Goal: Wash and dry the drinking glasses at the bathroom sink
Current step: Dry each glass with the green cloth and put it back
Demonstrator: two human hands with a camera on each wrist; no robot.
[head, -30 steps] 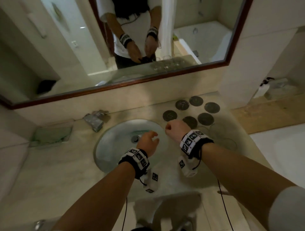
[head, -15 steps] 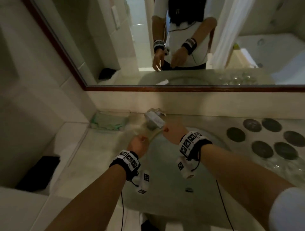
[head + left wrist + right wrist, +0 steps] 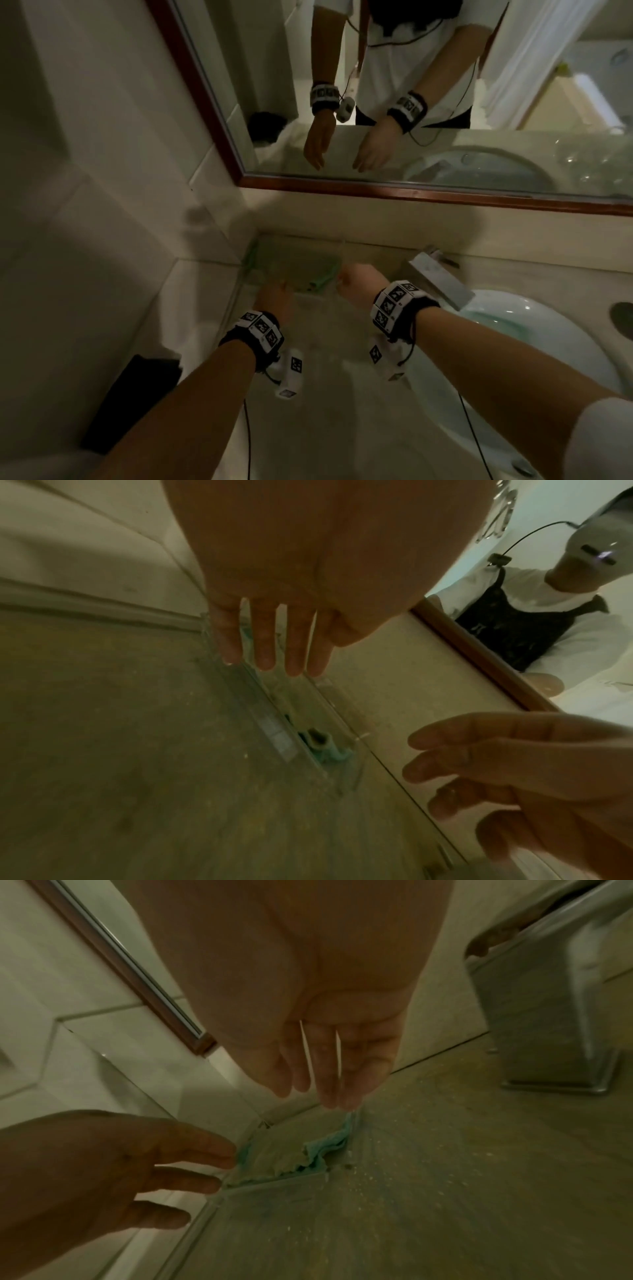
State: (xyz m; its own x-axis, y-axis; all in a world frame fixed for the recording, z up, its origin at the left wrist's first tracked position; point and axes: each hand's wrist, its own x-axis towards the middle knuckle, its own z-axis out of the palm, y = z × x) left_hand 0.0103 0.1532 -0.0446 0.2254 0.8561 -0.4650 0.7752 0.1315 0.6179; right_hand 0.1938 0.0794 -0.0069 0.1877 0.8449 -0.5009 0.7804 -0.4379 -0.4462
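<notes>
A clear glass tray (image 3: 294, 263) sits in the back left corner of the counter with a crumpled green cloth (image 3: 323, 279) in it. My left hand (image 3: 274, 301) hovers over the tray's left end with straight, empty fingers (image 3: 274, 647). Over the tray's right end my right hand (image 3: 356, 284) hangs just above the cloth (image 3: 322, 1146), fingers (image 3: 325, 1074) relaxed and holding nothing. Neither hand holds a glass. Drinking glasses (image 3: 579, 161) appear only as a blurred reflection at the mirror's right.
The metal faucet (image 3: 438, 277) stands just right of my right wrist, with the pale sink basin (image 3: 513, 342) beyond it. A dark round coaster (image 3: 621, 317) lies at the right edge. The mirror's wooden frame (image 3: 411, 192) runs above. A black object (image 3: 133, 401) sits low on the left.
Both hands moved left from over the basin, past the faucet, to the glass tray, and their curled fingers straightened. The view swung left with them.
</notes>
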